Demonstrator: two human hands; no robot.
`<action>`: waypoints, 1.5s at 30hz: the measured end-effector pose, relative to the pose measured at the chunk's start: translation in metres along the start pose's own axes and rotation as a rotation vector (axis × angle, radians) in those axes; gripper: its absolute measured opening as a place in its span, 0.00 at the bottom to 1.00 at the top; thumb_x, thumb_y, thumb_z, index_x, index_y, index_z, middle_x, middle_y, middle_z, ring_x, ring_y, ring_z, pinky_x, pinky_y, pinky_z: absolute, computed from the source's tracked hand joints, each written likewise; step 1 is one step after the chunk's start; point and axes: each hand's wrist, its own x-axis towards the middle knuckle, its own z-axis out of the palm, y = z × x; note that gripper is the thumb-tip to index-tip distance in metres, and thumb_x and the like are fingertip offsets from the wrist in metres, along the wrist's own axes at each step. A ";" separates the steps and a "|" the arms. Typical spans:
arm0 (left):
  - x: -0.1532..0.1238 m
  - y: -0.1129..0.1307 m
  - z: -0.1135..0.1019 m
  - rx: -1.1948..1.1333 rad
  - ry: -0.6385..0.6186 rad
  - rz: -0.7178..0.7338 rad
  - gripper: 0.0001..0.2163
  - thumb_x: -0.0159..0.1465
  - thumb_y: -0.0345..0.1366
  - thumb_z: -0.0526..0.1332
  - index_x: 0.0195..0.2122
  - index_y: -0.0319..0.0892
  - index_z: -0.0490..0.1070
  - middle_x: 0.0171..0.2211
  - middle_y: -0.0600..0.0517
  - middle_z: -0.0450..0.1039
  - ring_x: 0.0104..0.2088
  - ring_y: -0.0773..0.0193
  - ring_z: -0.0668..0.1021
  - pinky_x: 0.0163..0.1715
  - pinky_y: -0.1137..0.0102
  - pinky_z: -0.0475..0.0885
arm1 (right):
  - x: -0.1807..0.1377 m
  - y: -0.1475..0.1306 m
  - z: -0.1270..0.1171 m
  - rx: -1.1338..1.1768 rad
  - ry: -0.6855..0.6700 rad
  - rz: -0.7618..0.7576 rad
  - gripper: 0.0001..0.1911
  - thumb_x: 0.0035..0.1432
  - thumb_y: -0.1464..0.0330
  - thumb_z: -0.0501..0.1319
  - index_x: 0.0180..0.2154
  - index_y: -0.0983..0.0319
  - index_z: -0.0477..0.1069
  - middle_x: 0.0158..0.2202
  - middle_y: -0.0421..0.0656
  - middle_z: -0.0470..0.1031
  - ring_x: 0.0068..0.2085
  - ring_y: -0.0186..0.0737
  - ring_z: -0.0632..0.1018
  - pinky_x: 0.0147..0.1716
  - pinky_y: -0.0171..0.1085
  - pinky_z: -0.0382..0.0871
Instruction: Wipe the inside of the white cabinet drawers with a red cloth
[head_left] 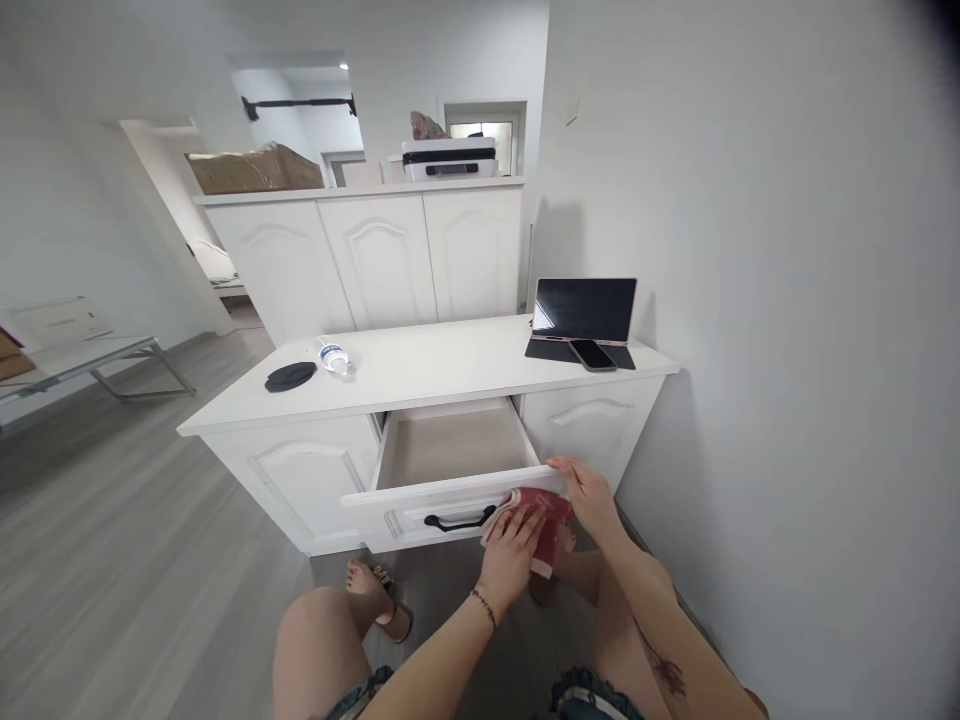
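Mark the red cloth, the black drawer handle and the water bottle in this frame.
red cloth (553,508), head view, on its upper red fold.
black drawer handle (459,521), head view, middle of the bar.
water bottle (334,357), head view, on its clear body.

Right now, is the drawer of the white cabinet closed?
No, the drawer is pulled out with its inside showing, and the left hand presses a red cloth against its front.

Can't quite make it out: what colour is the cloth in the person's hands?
Red cloth with a pale edge, under the left hand, by the right hand; head view.
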 end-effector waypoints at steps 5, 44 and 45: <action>-0.032 -0.026 0.010 -0.007 -0.044 0.026 0.26 0.64 0.26 0.40 0.65 0.42 0.49 0.65 0.54 0.53 0.64 0.63 0.57 0.61 0.64 0.57 | -0.004 0.000 0.002 -0.003 0.016 0.009 0.24 0.63 0.56 0.45 0.39 0.60 0.76 0.43 0.48 0.78 0.46 0.46 0.76 0.49 0.48 0.68; -0.053 -0.076 -0.073 0.124 0.056 0.037 0.32 0.60 0.32 0.52 0.66 0.49 0.44 0.66 0.57 0.50 0.65 0.58 0.53 0.62 0.59 0.44 | -0.008 -0.001 0.012 -0.085 0.127 -0.024 0.25 0.64 0.56 0.44 0.38 0.60 0.76 0.41 0.47 0.79 0.44 0.45 0.77 0.46 0.45 0.70; -0.051 -0.074 -0.072 0.122 0.054 0.038 0.32 0.60 0.31 0.52 0.66 0.49 0.44 0.66 0.57 0.50 0.65 0.59 0.53 0.62 0.59 0.44 | -0.008 -0.001 0.012 -0.088 0.126 -0.023 0.25 0.64 0.56 0.44 0.38 0.60 0.76 0.41 0.47 0.79 0.44 0.45 0.77 0.46 0.44 0.70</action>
